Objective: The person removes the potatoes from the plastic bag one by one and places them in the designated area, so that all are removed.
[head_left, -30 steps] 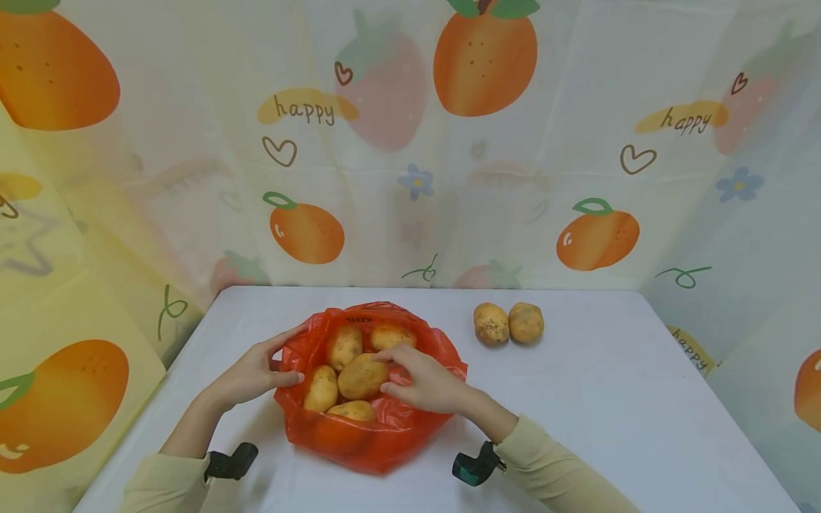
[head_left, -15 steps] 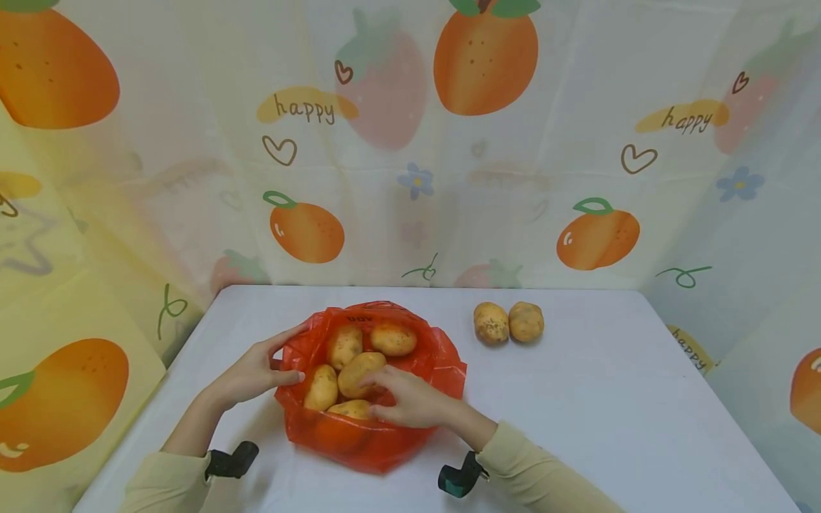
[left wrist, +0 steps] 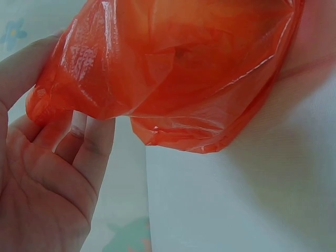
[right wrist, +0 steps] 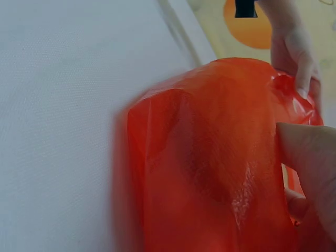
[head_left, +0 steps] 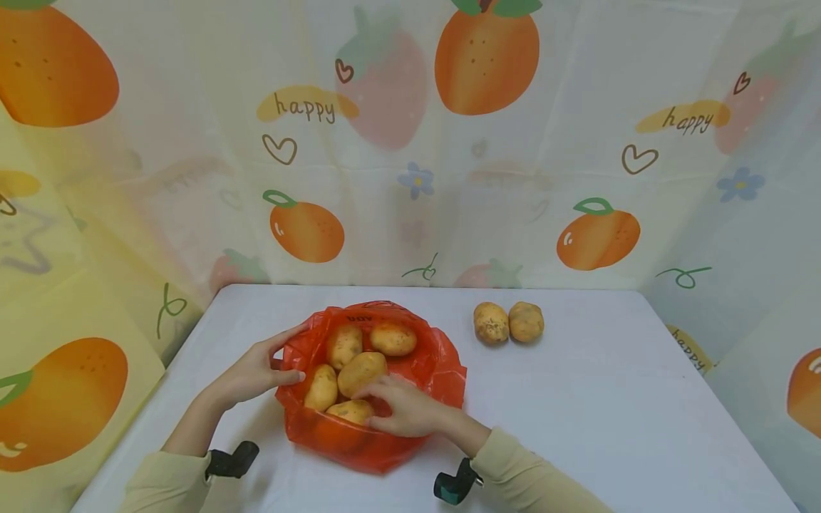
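An open red plastic bag sits on the table, its mouth facing up with several potatoes inside. My left hand holds the bag's left rim, thumb inside and fingers outside; the left wrist view shows the red film between them. My right hand reaches into the mouth from the right. Its fingertips are at the lower edge of the middle potato, and its thumb is beside the front potato. Another potato lies at the back of the bag. In the right wrist view the bag's side hides most potatoes.
Two more potatoes lie side by side on the white table, behind and right of the bag. A fruit-printed curtain hangs along the back and sides. Each wrist carries a small black camera.
My right hand has shifted left and toward me, from the back and middle potatoes to the middle and front ones. The back potato now shows fully. My left hand stays on the rim.
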{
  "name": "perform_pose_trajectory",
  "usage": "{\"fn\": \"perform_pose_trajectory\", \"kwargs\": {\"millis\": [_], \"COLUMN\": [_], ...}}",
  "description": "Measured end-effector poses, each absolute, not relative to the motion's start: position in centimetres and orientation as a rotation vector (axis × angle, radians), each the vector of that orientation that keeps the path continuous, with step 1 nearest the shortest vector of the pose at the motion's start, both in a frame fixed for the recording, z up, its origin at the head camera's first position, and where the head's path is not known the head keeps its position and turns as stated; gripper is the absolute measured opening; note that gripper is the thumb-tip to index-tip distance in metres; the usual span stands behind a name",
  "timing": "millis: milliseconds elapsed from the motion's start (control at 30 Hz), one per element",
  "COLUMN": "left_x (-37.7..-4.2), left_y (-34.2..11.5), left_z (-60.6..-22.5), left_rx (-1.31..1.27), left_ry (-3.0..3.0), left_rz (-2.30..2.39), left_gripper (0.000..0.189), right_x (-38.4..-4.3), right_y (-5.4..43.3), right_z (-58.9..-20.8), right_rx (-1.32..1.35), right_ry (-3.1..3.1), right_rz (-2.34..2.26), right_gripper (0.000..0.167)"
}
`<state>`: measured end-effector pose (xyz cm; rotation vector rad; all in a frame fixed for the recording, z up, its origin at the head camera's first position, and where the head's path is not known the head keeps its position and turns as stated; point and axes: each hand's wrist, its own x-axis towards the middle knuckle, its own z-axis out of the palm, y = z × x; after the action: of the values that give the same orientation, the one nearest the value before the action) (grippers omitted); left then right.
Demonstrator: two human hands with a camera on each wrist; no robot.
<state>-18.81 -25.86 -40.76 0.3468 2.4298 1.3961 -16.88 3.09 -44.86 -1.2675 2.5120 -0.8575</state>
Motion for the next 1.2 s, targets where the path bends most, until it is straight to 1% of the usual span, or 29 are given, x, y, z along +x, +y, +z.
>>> {"fn": "perform_pose_trajectory", "kwargs": {"millis": [233, 433, 733, 1200], "left_x": [-18.7, -18.7, -18.7, -18.8], "left_y": [-25.7, -25.6, -25.8, -25.6], "left_z": [-40.7, -40.7, -40.7, -40.8], "left_rx": [0.342, 0.352, 0.382, 0.379], "left_ry": [2.425, 2.429, 2.413, 2.433], "left_rz": [1.404, 1.403, 1.415, 1.4], "left_gripper": [0.076, 0.076, 0.077, 0.077], "right_x": [-16.8, -16.7, -16.5, -16.2], "right_y": [2.9, 2.8, 2.5, 1.9], "right_z": [-45.0, -45.1, -45.3, -45.3], "right_rx": [-1.273, -1.296, -1.259, -1.211], "right_ry": [2.467, 2.453, 2.404, 2.413], "right_rz": [-0.872, -0.848, -0.842, -0.819], "right_gripper": [0.039, 0.044, 0.051, 0.048]}}
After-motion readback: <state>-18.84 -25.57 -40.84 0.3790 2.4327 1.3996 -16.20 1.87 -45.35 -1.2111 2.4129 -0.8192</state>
